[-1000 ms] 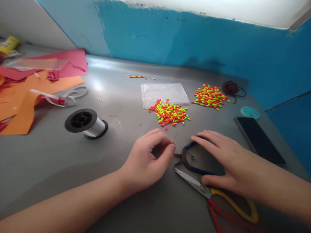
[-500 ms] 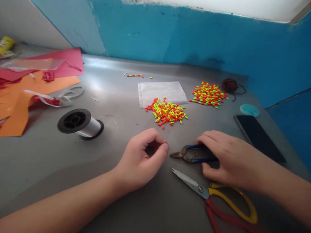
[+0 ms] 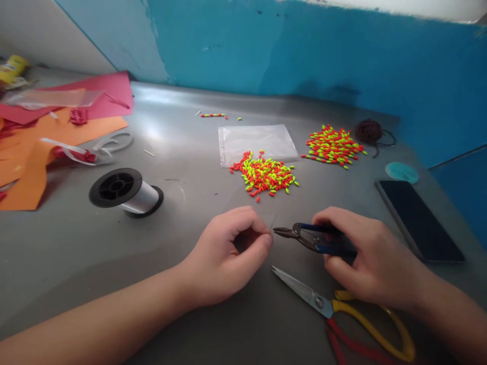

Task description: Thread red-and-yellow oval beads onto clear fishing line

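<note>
Between thumb and forefinger, my left hand (image 3: 232, 258) pinches a thin wire-like strand (image 3: 273, 221) that sticks up past the fingertips. My right hand (image 3: 369, 258) is closed around the blue handles of small pliers (image 3: 294, 232). Their dark jaws point left, close beside the strand; whether they touch it I cannot tell. Below the pliers lie scissors (image 3: 304, 294) with yellow and red handles. Beyond my hands sits a pile of red and yellow-green beads (image 3: 266, 175), by the front edge of a clear plastic bag (image 3: 258, 139).
A spool of clear line (image 3: 140, 197) stands at left, near orange paper (image 3: 30, 182) and pink paper (image 3: 114, 94). At right are a second bead pile (image 3: 335, 146), a dark yarn ball (image 3: 368, 132), a turquoise disc (image 3: 402, 173) and a phone (image 3: 418, 218). A blue wall (image 3: 228, 50) bounds the back.
My right hand has picked the pliers up off the table, and their jaws are now nearer the strand. My left hand keeps its pinch. The camera view has shifted slightly.
</note>
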`<action>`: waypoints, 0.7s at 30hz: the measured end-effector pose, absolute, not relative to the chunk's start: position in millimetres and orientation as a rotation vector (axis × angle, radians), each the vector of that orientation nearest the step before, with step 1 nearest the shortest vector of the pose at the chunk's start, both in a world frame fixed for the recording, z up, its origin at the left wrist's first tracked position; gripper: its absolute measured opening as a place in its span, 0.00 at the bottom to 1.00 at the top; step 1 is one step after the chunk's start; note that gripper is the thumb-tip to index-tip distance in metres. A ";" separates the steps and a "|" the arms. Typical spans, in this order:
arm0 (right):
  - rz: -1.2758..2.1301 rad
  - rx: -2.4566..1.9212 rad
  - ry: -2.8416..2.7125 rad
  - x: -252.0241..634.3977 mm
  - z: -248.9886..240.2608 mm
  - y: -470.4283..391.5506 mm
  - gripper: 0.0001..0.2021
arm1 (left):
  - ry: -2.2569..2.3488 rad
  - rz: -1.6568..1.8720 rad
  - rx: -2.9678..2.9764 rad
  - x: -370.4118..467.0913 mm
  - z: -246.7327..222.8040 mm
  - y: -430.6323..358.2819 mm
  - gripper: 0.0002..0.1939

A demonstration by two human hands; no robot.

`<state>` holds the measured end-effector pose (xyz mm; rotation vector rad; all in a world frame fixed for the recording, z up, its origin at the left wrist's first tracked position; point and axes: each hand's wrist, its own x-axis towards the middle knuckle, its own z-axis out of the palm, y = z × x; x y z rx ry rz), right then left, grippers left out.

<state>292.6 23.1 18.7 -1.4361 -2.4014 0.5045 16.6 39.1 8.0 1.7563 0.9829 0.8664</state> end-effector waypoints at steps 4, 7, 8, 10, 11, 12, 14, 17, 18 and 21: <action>0.477 -1.411 -2.418 292.9 20.8 19.9 0.15 | 0.965 0.864 1.782 17.4 8.3 38.8 0.10; 0.442 -1.408 -2.416 292.7 22.0 18.4 0.14 | 0.922 0.855 1.810 17.9 9.3 37.8 0.10; 0.439 -1.412 -2.411 292.9 21.9 17.7 0.14 | 0.913 0.851 1.819 18.2 9.6 37.4 0.10; 0.440 -1.424 -2.398 293.8 21.7 16.0 0.15 | 0.903 0.847 1.831 18.9 10.0 36.6 0.10; 0.438 -1.429 -2.392 294.4 21.6 15.2 0.15 | 0.898 0.848 1.833 19.3 10.1 36.3 0.10; 0.434 -1.433 -2.388 294.9 21.7 14.5 0.15 | 0.892 0.850 1.833 19.7 10.3 35.9 0.10; 0.432 -1.428 -2.396 295.4 22.4 14.0 0.15 | 0.878 0.852 1.829 20.5 10.8 35.4 0.11; 0.456 -1.418 -2.412 295.2 23.5 14.5 0.14 | 0.872 0.841 1.825 21.1 12.0 35.0 0.10; 0.467 -1.418 -2.416 295.4 23.4 14.7 0.14 | 0.874 0.833 1.826 21.2 12.5 34.9 0.10; 0.477 -1.418 -2.411 297.2 21.9 13.9 0.13 | 0.866 0.811 1.833 21.3 13.4 35.0 0.10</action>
